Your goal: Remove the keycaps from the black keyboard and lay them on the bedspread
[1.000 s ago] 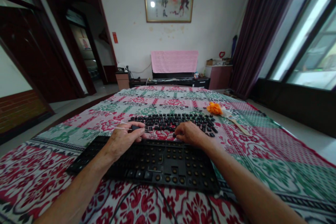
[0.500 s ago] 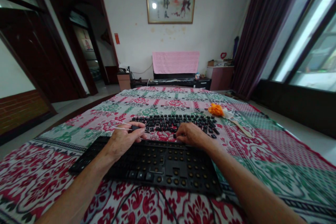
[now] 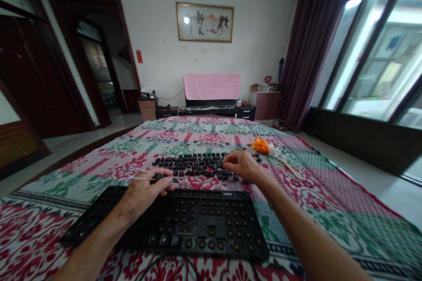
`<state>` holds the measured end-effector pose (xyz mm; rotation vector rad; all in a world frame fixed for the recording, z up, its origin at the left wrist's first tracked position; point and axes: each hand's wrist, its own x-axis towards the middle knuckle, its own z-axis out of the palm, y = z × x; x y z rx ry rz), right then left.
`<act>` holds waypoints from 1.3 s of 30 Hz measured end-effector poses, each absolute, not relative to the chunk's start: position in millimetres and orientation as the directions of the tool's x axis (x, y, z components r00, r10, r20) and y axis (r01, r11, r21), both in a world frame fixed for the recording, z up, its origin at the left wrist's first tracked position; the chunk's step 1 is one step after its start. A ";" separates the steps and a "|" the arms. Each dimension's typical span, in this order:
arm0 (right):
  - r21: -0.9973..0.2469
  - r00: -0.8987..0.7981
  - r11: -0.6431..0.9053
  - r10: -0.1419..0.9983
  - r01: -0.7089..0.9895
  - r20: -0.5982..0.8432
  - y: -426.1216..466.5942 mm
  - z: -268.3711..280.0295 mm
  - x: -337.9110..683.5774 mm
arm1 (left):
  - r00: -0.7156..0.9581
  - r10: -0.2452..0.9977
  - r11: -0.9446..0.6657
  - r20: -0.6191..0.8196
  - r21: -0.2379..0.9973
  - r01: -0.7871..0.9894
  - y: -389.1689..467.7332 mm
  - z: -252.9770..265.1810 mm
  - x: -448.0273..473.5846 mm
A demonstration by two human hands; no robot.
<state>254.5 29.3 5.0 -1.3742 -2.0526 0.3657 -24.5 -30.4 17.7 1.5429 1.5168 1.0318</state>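
A black keyboard [image 3: 211,215] lies on the patterned cloth, its upper side largely stripped of keys, with round brownish domes showing. Beyond it, many loose black keycaps [image 3: 187,164] stand in rough rows. My left hand [image 3: 151,186], above the keyboard's far edge, is closed round the black handle of a keycap puller [image 3: 160,177], whose thin pale wires point left. Over the right part of the keycap rows, my right hand [image 3: 242,164] is bent in a pinch, a black keycap [image 3: 219,164] at its fingertips. Its fingers partly hide the grip.
An orange crumpled flower-like bundle [image 3: 260,145] and a brush with a pale flat handle [image 3: 290,168] lie to the right of the keycaps. A cable [image 3: 150,265] runs from the keyboard's near side. The flowered cloth [image 3: 211,129] covers the large table.
My right hand has moved from the near edge of the keycaps to farther in among them, on the right. The left hand keeps its hold on the puller. The view has shifted slightly.
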 end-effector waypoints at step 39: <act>-0.393 -0.159 0.377 0.860 0.839 0.485 38.0 -5.3 297.3 | 0.146 0.919 -0.364 0.367 0.645 0.672 -24.6 -18.4 -25.9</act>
